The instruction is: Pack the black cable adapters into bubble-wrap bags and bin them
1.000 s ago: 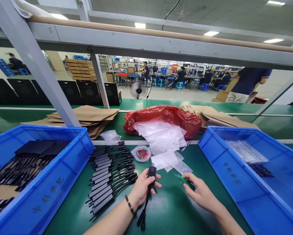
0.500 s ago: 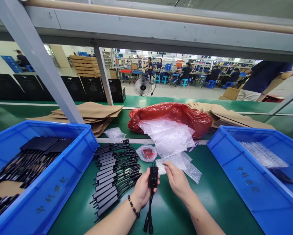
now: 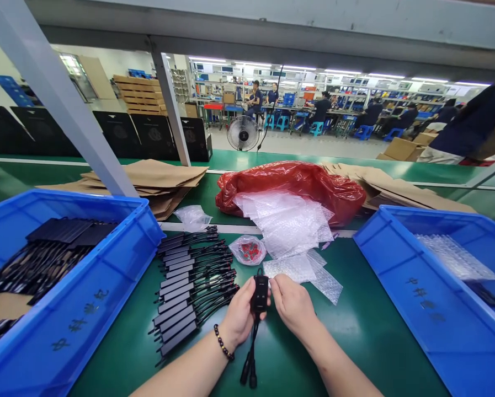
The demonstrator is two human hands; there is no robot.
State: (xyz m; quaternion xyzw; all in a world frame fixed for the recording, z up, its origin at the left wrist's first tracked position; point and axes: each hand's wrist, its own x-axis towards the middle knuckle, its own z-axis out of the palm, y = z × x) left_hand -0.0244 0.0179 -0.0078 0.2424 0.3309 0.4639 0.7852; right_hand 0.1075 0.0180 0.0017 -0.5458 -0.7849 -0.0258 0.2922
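Note:
My left hand [image 3: 239, 310] is closed around a small black control box [image 3: 260, 293], holding it upright with its buttons facing me. Two black cables with plug ends [image 3: 249, 372] hang from its lower end, and a thin loop sticks out of the top. Close to the box's right edge, my right hand [image 3: 291, 300] is pinched; what its fingertips hold is hidden. To the left lies a row of similar flat black boxes with cables [image 3: 176, 298]. Beyond my hands sits a clear bag of small red parts [image 3: 249, 251], beside bubble wrap bags [image 3: 291, 226].
Blue bins stand at left [image 3: 106, 292] and right [image 3: 416, 292], the left holding black cabled units, the right bubble-wrapped pieces. A red plastic bag [image 3: 291, 179] and cardboard sheets [image 3: 148, 176] lie behind. A slanted metal post [image 3: 71, 105] rises at left. People work in the background.
My right hand has moved left and down to the edge of the control box. The left hand keeps its hold. The camera view has tipped slightly downward.

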